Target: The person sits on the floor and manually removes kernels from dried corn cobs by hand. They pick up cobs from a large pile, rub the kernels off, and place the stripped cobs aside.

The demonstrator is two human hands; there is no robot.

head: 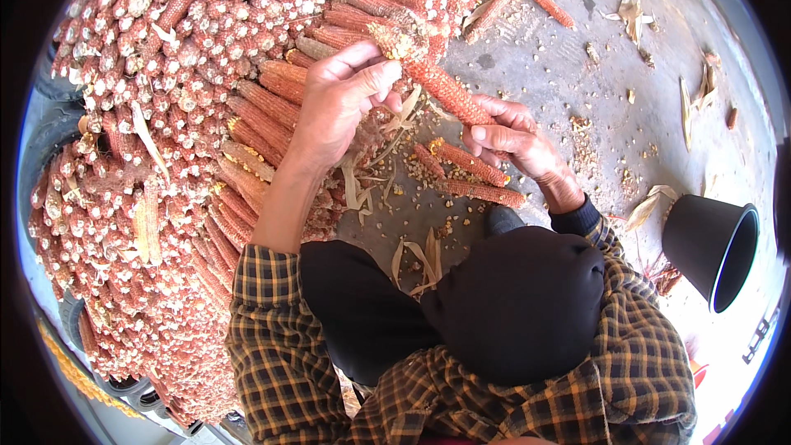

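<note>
A reddish corn cob [446, 91] spans the space between my hands, tilted down to the right. My right hand [516, 136] grips its lower end between thumb and fingers. At the upper end, where yellowish kernels [398, 43] cling, my left hand [352, 93] pinches the cob with thumb and forefinger; its other fingers are curled and partly hidden. Below the held cob, two cobs with some yellow kernels, one upper [473, 164] and one lower [482, 192], lie on the concrete floor [550, 68] beside a short cob piece [428, 161].
A large stacked pile of cobs [185, 74] rises on the left, with tyres [55, 136] along its outer edge. Dry husks [426, 259] and loose kernels litter the floor. A black bucket [698, 241] lies tipped at right. Two cobs rest at the top, one nearer [544, 0].
</note>
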